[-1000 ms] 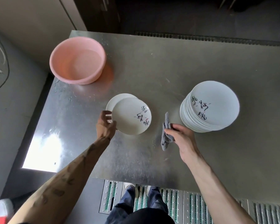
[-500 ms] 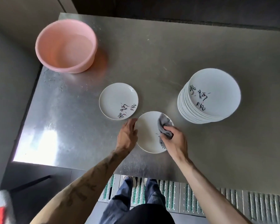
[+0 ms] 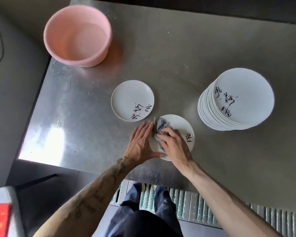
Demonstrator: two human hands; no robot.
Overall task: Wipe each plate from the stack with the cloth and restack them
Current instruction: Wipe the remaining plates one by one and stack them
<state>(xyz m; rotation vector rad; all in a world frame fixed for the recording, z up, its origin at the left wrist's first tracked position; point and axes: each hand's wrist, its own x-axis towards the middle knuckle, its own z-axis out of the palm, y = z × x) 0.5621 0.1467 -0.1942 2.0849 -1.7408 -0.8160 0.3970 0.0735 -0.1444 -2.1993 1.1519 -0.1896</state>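
The table (image 3: 178, 48) is bare sheet metal, brushed and mostly matt, with fine scuffs. Well left of the stack (image 3: 237, 100), a patch of it glares bright. The stack is white glazed ware, ceramic by its look, smooth and glossy, with black brush marks on the top face. The lone plate (image 3: 126, 98) and the near plate (image 3: 178, 124), both left of the stack, share that finish. On the near plate lies the cloth (image 3: 161, 125), grey soft fabric, matt and crumpled. Far left of the stack, the basin (image 3: 58, 53) is pink plastic, smooth with a soft sheen, and tints the metal beside it. The floor grating (image 3: 195, 202) is dull ribbed metal with green strips.
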